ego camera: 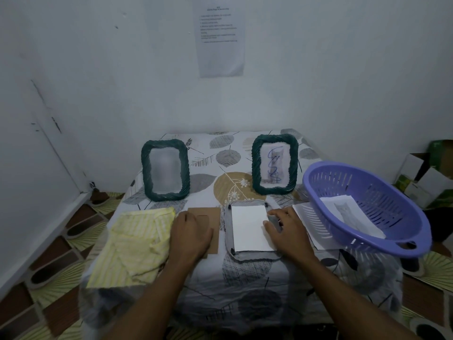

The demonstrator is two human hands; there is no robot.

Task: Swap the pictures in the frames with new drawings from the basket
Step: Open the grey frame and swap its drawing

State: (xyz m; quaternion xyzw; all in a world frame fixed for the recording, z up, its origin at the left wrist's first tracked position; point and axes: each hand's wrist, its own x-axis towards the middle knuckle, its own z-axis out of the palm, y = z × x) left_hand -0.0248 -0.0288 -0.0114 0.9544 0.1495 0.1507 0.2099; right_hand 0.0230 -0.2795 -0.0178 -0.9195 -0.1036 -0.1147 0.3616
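Note:
A third frame (230, 252) lies face down at the table's middle with a white sheet (248, 228) laid in its back. My right hand (285, 230) rests on the frame's right edge, fingertips touching the sheet. My left hand (190, 233) lies flat on the brown backing board (214, 217) left of it. Two green rope-edged frames stand behind: the left frame (165, 170) shows a blurred grey picture, the right frame (274, 164) a blue scribble drawing. The purple basket (367, 207) at right holds a drawing (350, 215).
A yellow striped cloth (133, 245) lies at the table's left front. Loose white papers (305, 218) lie under the basket's left side. Walls close in behind and on the left. Cardboard boxes (425, 177) stand on the floor at right.

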